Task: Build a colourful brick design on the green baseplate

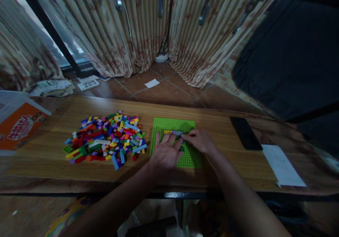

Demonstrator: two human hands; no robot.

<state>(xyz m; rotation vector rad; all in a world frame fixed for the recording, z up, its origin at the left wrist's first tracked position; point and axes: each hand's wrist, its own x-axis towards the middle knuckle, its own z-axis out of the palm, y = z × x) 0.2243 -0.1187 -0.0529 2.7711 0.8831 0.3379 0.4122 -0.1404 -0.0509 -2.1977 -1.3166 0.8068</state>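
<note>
brick pile (108,138): left of baseplate (189,160) | phone (245,133): right | all: on table (219,124)

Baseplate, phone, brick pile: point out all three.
Baseplate (174,124), head view: on its bare green studs, along the far side.
Phone (245,133), head view: on the middle of its black upper face.
Brick pile (113,138), head view: on bricks around its middle.

Lt: dim | daylight via window (67,43), upper L | faint sheen tabletop (88,106) | R side v. dark | edges warped

a wooden table (218,126) bears bricks (112,138), baseplate (189,160) and phone (245,133).
</note>
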